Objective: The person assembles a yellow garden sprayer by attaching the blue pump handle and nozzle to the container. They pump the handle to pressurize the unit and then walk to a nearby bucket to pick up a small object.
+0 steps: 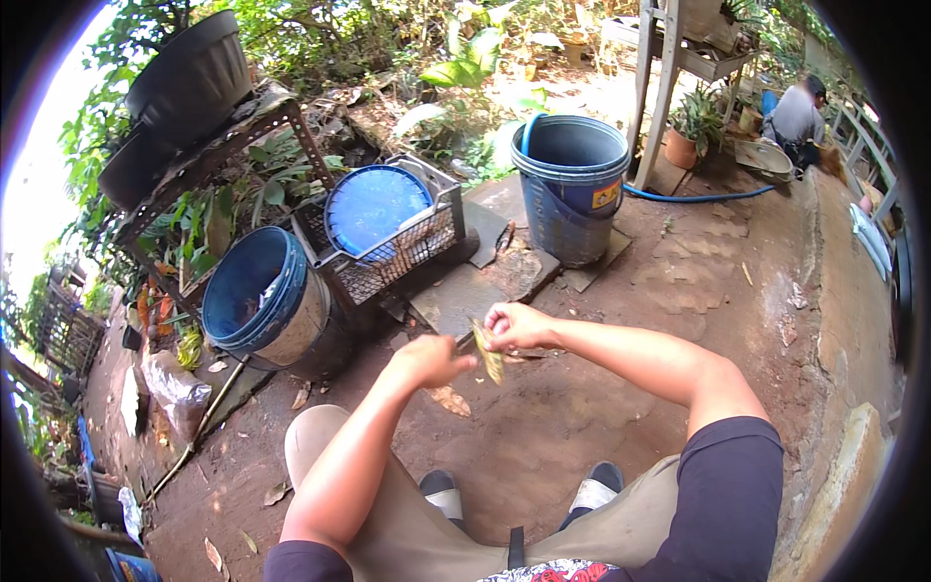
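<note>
My right hand [519, 327] pinches a narrow yellow-green leaf [490, 361] between thumb and fingertips, and the leaf hangs downward. Just left of it is my left hand [427, 363], with a gap between its fingers; it holds nothing that I can see and seems apart from the leaf. Some of its fingers are partly hidden. Below the hands, a dry brown leaf [449, 401] lies on the bare soil between my knees.
A dark blue bucket [572, 209] stands ahead on a paving slab. To the left are a crate [388, 276] bearing a blue lid [378, 209] and another blue bucket [257, 291]. A low concrete edge [844, 388] runs along the right. Another person [797, 121] sits far right.
</note>
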Action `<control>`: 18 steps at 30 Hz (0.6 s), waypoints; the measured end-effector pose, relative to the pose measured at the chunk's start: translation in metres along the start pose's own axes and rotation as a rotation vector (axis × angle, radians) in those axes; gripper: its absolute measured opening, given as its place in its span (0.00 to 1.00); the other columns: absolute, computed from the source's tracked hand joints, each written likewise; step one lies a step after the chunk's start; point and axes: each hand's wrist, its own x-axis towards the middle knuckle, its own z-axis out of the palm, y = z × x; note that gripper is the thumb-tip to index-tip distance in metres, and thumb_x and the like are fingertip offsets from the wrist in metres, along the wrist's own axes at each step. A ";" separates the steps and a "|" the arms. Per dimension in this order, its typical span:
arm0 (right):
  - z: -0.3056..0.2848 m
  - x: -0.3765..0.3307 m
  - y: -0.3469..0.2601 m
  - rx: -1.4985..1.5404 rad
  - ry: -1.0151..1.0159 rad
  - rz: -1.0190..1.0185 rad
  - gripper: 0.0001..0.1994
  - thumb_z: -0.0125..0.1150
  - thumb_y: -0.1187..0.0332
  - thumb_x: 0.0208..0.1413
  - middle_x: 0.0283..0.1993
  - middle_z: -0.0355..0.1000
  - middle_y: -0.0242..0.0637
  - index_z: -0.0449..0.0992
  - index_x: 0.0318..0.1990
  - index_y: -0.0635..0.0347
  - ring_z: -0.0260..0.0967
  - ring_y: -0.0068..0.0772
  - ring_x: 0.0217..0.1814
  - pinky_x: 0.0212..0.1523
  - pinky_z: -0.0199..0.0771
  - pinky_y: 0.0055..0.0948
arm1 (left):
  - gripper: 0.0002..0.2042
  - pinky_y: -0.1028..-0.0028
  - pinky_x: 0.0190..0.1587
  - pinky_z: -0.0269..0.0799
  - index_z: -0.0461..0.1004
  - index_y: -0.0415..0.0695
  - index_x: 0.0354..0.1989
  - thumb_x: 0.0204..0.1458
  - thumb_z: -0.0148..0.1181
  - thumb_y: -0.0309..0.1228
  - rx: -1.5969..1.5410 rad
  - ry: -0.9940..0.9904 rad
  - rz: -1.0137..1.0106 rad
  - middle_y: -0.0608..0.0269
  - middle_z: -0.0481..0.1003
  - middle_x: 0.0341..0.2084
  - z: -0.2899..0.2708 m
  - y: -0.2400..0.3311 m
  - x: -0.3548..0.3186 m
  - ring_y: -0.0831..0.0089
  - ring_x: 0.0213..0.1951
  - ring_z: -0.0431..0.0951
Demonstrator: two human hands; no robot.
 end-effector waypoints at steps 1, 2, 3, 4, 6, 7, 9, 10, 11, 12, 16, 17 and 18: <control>0.004 0.007 -0.021 -0.058 0.048 -0.057 0.25 0.79 0.60 0.46 0.38 0.78 0.35 0.74 0.48 0.60 0.75 0.23 0.38 0.39 0.78 0.28 | 0.34 0.60 0.55 0.77 0.74 0.39 0.60 0.59 0.60 0.59 -0.140 0.102 -0.018 0.43 0.80 0.48 -0.001 -0.012 0.005 0.52 0.52 0.81; 0.011 0.010 -0.044 0.080 0.039 -0.069 0.23 0.76 0.66 0.51 0.35 0.77 0.33 0.71 0.50 0.62 0.74 0.22 0.34 0.34 0.76 0.25 | 0.33 0.61 0.53 0.77 0.74 0.38 0.60 0.58 0.62 0.56 -0.318 0.191 -0.026 0.43 0.81 0.48 0.001 -0.023 0.006 0.55 0.51 0.82; 0.020 0.009 -0.062 0.216 0.032 -0.075 0.22 0.73 0.71 0.56 0.32 0.75 0.31 0.67 0.52 0.63 0.73 0.21 0.30 0.29 0.74 0.22 | 0.32 0.63 0.50 0.78 0.74 0.37 0.60 0.58 0.64 0.54 -0.499 0.280 -0.030 0.44 0.81 0.47 0.003 -0.033 0.007 0.58 0.50 0.83; 0.024 0.009 -0.071 0.141 0.072 -0.104 0.22 0.72 0.71 0.57 0.33 0.76 0.32 0.67 0.53 0.63 0.74 0.21 0.31 0.30 0.75 0.22 | 0.32 0.66 0.49 0.78 0.70 0.35 0.62 0.58 0.67 0.48 -0.598 0.293 0.029 0.48 0.83 0.46 0.002 -0.038 0.011 0.62 0.48 0.84; 0.031 0.006 -0.088 -0.010 0.148 -0.166 0.21 0.71 0.71 0.58 0.35 0.77 0.33 0.66 0.54 0.64 0.75 0.22 0.34 0.32 0.77 0.23 | 0.30 0.69 0.45 0.78 0.71 0.35 0.61 0.58 0.68 0.45 -0.814 0.233 0.105 0.52 0.83 0.42 0.010 -0.049 0.017 0.69 0.43 0.83; 0.032 0.001 -0.096 0.031 0.128 -0.108 0.20 0.70 0.70 0.59 0.40 0.78 0.35 0.66 0.54 0.63 0.76 0.23 0.36 0.35 0.80 0.23 | 0.29 0.71 0.43 0.77 0.71 0.35 0.61 0.58 0.68 0.43 -0.920 0.202 0.145 0.55 0.83 0.40 0.012 -0.053 0.018 0.72 0.41 0.82; 0.030 -0.001 -0.098 0.248 0.050 -0.091 0.25 0.75 0.64 0.56 0.38 0.78 0.37 0.67 0.54 0.63 0.76 0.24 0.40 0.37 0.78 0.26 | 0.26 0.74 0.39 0.75 0.71 0.35 0.60 0.58 0.69 0.37 -0.971 0.224 0.146 0.61 0.82 0.36 0.015 -0.055 0.019 0.79 0.36 0.78; 0.028 -0.001 -0.098 0.246 0.046 -0.099 0.26 0.75 0.63 0.56 0.39 0.78 0.37 0.67 0.54 0.63 0.77 0.24 0.40 0.37 0.78 0.26 | 0.25 0.75 0.39 0.74 0.72 0.35 0.60 0.58 0.69 0.36 -0.981 0.234 0.153 0.61 0.82 0.36 0.016 -0.054 0.018 0.79 0.35 0.78; 0.026 0.000 -0.099 0.244 0.041 -0.107 0.26 0.75 0.61 0.56 0.40 0.78 0.38 0.67 0.55 0.63 0.78 0.25 0.40 0.37 0.79 0.26 | 0.25 0.75 0.39 0.74 0.72 0.35 0.60 0.58 0.69 0.35 -0.990 0.244 0.160 0.61 0.82 0.36 0.014 -0.053 0.017 0.79 0.35 0.78; 0.025 -0.001 -0.102 0.240 0.035 -0.109 0.27 0.75 0.59 0.56 0.41 0.78 0.39 0.67 0.55 0.63 0.78 0.25 0.40 0.37 0.79 0.26 | 0.23 0.76 0.38 0.74 0.72 0.36 0.59 0.57 0.69 0.31 -1.063 0.212 0.150 0.63 0.82 0.35 0.010 -0.049 0.014 0.80 0.35 0.78; 0.014 -0.005 -0.112 0.082 0.037 0.001 0.31 0.68 0.48 0.60 0.48 0.76 0.42 0.66 0.58 0.64 0.79 0.30 0.44 0.42 0.80 0.29 | 0.19 0.76 0.35 0.73 0.74 0.38 0.55 0.56 0.70 0.28 -1.031 0.275 0.142 0.65 0.82 0.32 -0.003 -0.046 0.012 0.81 0.32 0.78; 0.013 -0.006 -0.113 0.072 0.026 0.057 0.32 0.64 0.45 0.62 0.50 0.76 0.43 0.66 0.59 0.63 0.79 0.32 0.46 0.43 0.80 0.31 | 0.19 0.77 0.34 0.72 0.75 0.39 0.54 0.56 0.70 0.27 -1.053 0.283 0.175 0.67 0.81 0.30 -0.006 -0.047 0.013 0.81 0.31 0.77; 0.012 -0.007 -0.114 0.065 0.021 0.113 0.32 0.61 0.43 0.63 0.52 0.75 0.45 0.65 0.60 0.63 0.79 0.33 0.47 0.45 0.80 0.32 | 0.19 0.77 0.34 0.72 0.75 0.39 0.54 0.56 0.70 0.27 -1.078 0.279 0.193 0.68 0.81 0.30 -0.008 -0.048 0.015 0.81 0.31 0.77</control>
